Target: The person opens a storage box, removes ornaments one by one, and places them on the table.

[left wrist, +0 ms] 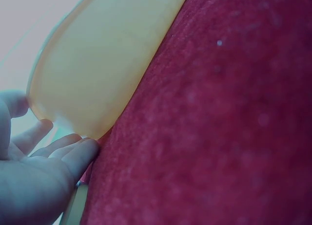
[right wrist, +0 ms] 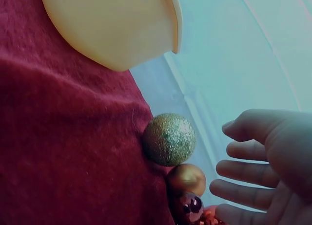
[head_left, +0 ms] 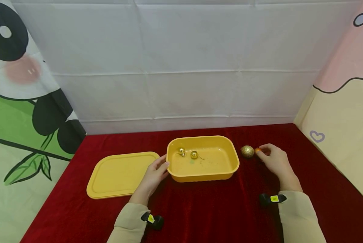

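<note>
My left hand (head_left: pixel 153 175) holds the left end of a yellow plastic box (head_left: pixel 205 177), thumb at its rim and fingers against the end wall. Inside the box lie two small shiny gold baubles, one (head_left: pixel 181 151) near the left wall and another (head_left: pixel 194 155) beside it. To the box's right, my right hand (head_left: pixel 274 160) hovers by a glittery gold bauble (head_left: pixel 247 151) and a smaller orange-gold bauble (right wrist: pixel 187 180). The right wrist view shows its fingers extended and apart from these. A dark shiny bauble (right wrist: pixel 191 206) and a red one (right wrist: pixel 210 216) sit close by.
A flat yellow lid (head_left: pixel 120 175) lies left of the box, beside my left forearm. Dark red cloth (head_left: pixel 205 212) covers the table. A white sheet (head_left: pixel 187 67) hangs behind, with printed cloths at both sides.
</note>
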A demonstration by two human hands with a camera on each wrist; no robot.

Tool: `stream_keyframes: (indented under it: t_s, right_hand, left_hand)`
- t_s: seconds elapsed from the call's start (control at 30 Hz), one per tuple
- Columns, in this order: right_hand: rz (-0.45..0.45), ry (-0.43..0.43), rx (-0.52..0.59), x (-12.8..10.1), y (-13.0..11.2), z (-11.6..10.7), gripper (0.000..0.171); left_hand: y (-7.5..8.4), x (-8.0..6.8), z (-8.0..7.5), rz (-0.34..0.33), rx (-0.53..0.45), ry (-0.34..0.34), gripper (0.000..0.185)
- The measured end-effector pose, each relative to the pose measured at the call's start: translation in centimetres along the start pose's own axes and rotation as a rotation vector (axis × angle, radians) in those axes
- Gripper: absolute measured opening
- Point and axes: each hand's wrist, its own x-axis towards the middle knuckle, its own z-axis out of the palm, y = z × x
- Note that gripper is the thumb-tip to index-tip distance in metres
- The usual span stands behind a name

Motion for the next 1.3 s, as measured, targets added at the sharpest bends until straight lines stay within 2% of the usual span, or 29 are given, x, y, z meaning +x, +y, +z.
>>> stream_keyframes:
  t_s: [0.2, 0.43, 0.67, 0.97, 1.3]
  right_hand:
    - [-0.024, 0.025, 0.015, 0.0, -0.7, 0.4, 0.038]
    - [-0.022, -0.018, 0.082, 0.0, -1.8, 1.4, 0.044]
    - [-0.059, -0.033, 0.112, -0.1, -3.2, 2.5, 0.041]
    - [-0.098, -0.032, 0.151, -0.4, -5.2, 2.7, 0.039]
    - [-0.206, 0.016, 0.184, -0.8, -7.5, 4.0, 0.027]
  left_hand:
    - [0.0, 0.0, -0.1, 0.001, -0.005, 0.000, 0.049]
    - [-0.4, 0.2, 0.1, -0.006, -0.002, 0.007, 0.049]
    - [-0.5, 0.2, 0.1, 0.006, -0.002, 0.003, 0.051]
    - [-0.4, 0.0, -0.1, 0.012, -0.011, -0.004, 0.052]
    - [-0.4, 0.0, 0.0, 0.019, -0.008, 0.007, 0.051]
